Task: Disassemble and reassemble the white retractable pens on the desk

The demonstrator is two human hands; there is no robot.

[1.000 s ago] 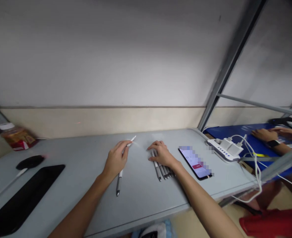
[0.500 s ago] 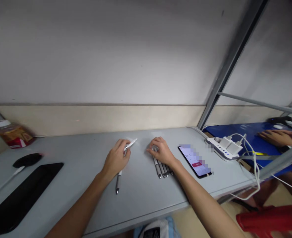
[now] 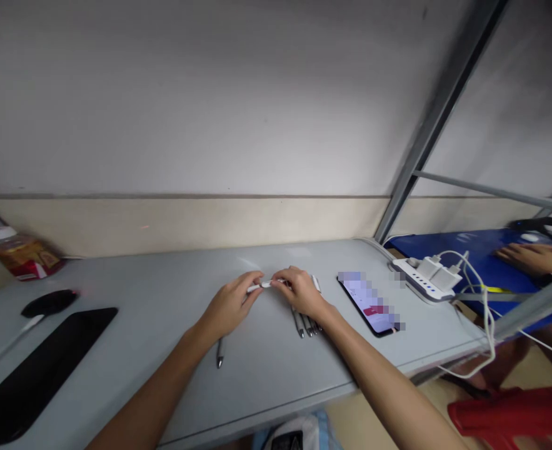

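Note:
My left hand (image 3: 231,306) and my right hand (image 3: 301,292) meet over the middle of the grey table (image 3: 163,294). Both pinch a thin white pen part (image 3: 265,285) stretched between their fingertips. Under my left wrist a grey pen (image 3: 220,354) lies on the table with its tip toward me. Several grey pens (image 3: 306,324) lie side by side beneath my right hand.
A phone (image 3: 370,304) with a lit screen lies right of the pens. A white power strip (image 3: 424,278) with chargers and cables sits at the table's right end. At the left are a black pad (image 3: 36,369), a dark mouse (image 3: 48,302) and a jar (image 3: 20,255). Another person's hand (image 3: 531,257) rests on a blue table.
My left hand swung its white part to the right. My right hand lifted off the row of pens and took hold of the part's other end.

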